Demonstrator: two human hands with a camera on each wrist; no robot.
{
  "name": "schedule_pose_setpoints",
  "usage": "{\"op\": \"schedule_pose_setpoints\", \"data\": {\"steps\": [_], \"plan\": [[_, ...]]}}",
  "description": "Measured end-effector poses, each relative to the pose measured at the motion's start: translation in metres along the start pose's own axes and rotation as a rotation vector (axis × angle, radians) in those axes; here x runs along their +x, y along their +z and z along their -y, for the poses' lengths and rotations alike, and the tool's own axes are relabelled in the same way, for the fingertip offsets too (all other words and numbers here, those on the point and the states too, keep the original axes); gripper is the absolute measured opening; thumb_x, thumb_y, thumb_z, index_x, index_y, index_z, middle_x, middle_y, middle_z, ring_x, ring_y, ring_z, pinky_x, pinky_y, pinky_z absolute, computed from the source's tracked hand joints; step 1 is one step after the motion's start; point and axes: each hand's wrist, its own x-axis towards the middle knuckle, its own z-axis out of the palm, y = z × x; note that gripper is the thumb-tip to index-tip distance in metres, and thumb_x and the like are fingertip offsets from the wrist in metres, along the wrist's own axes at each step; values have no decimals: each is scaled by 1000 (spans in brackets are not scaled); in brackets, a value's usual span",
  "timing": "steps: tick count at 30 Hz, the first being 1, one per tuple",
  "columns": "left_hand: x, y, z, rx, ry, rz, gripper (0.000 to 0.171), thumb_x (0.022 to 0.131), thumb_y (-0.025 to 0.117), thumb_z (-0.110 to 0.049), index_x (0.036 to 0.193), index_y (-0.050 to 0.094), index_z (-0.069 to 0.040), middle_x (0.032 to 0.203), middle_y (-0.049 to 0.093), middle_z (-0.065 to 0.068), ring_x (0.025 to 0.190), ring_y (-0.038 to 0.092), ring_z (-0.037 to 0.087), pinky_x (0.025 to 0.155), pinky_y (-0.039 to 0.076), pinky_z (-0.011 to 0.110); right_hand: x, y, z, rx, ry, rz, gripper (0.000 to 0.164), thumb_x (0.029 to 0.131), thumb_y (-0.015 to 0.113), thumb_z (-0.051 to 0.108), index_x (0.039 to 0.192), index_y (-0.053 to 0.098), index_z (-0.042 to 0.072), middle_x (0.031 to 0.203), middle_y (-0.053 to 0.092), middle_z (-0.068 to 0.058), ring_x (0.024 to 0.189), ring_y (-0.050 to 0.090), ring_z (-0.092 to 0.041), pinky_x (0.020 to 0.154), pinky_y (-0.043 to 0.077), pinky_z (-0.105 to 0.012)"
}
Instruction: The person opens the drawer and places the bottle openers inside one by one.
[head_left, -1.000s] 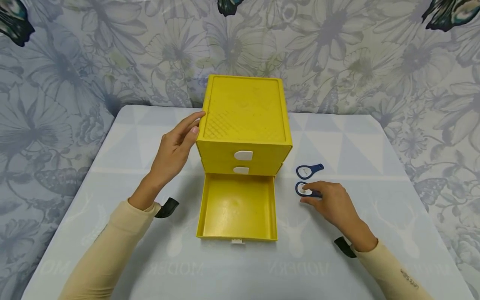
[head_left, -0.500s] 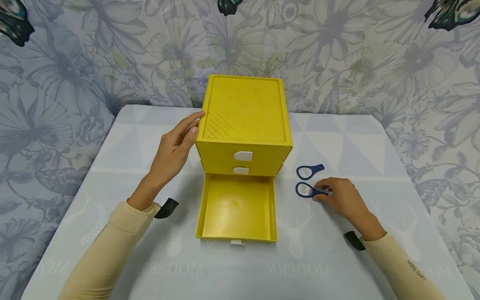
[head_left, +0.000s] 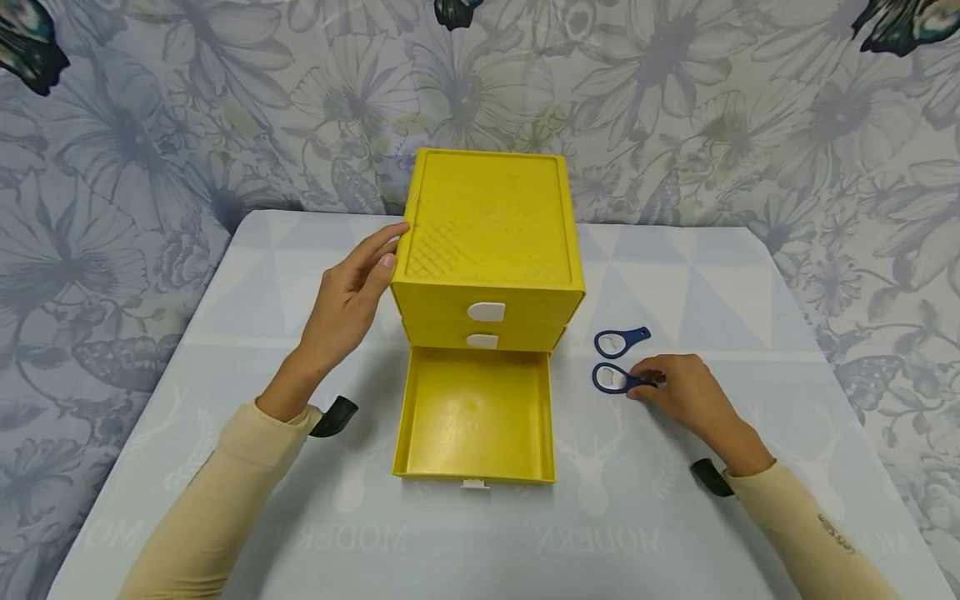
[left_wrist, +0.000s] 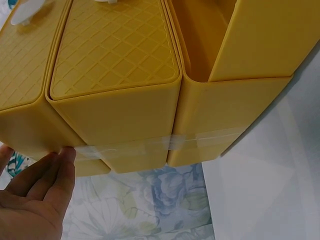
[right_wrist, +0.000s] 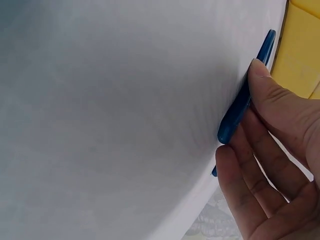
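A yellow three-drawer cabinet (head_left: pixel 487 221) stands on the table. Its bottom drawer (head_left: pixel 472 417) is pulled out, with nothing in it. My left hand (head_left: pixel 345 304) rests its fingertips against the cabinet's left side near the top; the left wrist view shows the fingers (left_wrist: pixel 57 180) fairly straight there. With thumb and fingers, my right hand (head_left: pixel 686 404) pinches the handle of a blue tool (head_left: pixel 597 383) shaped like a small magnifying glass, a round loop with a whitish middle. A similar blue tool (head_left: pixel 637 335) lies just behind it. My right fingers hide the handle's end.
The pale patterned table (head_left: pixel 600 533) extends around the cabinet, and a floral wall covering (head_left: pixel 660 108) rises behind it. Two upper drawers with white pulls (head_left: pixel 486 312) are closed. Clear tape (left_wrist: pixel 172 142) runs along the cabinet's side.
My right hand has shifted rightward from the near tool's loop onto its handle and now grips it there. The tools stay in almost the same place; my left hand has not moved.
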Motion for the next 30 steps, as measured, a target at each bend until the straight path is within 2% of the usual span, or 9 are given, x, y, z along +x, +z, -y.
{"op": "schedule_pose_setpoints", "data": {"steps": [5, 16, 25, 30], "plan": [[0, 1, -1, -3, -4, 9, 41, 109, 43, -33, 149, 46, -37, 152, 49, 4, 139, 49, 22, 112, 43, 52, 1, 0, 0, -23, -25, 25, 27, 79, 86, 17, 104, 78, 10, 90, 75, -3, 84, 69, -22, 78, 57, -46], [-1, 0, -1, 1, -4, 1, 41, 109, 44, -32, 149, 46, -38, 152, 49, 5, 138, 50, 23, 112, 43, 52, 3, 1, -5, -83, -163, 37, 33, 82, 83, 15, 112, 76, 5, 93, 73, -1, 80, 64, -14, 71, 54, -36], [-1, 1, 0, -5, 4, 2, 41, 109, 44, -30, 150, 46, -36, 152, 49, 3, 139, 49, 22, 112, 42, 51, 3, 2, -5, -72, -242, -36, 33, 83, 82, 14, 115, 75, 8, 102, 74, -5, 89, 67, -20, 78, 56, -43], [-1, 0, 0, -8, 6, 3, 41, 109, 44, -30, 149, 47, -36, 152, 49, 2, 139, 49, 21, 112, 43, 51, 2, -3, 4, -50, -307, -76, 40, 81, 84, 15, 119, 74, 12, 109, 74, -4, 94, 69, -19, 78, 58, -42]]}}
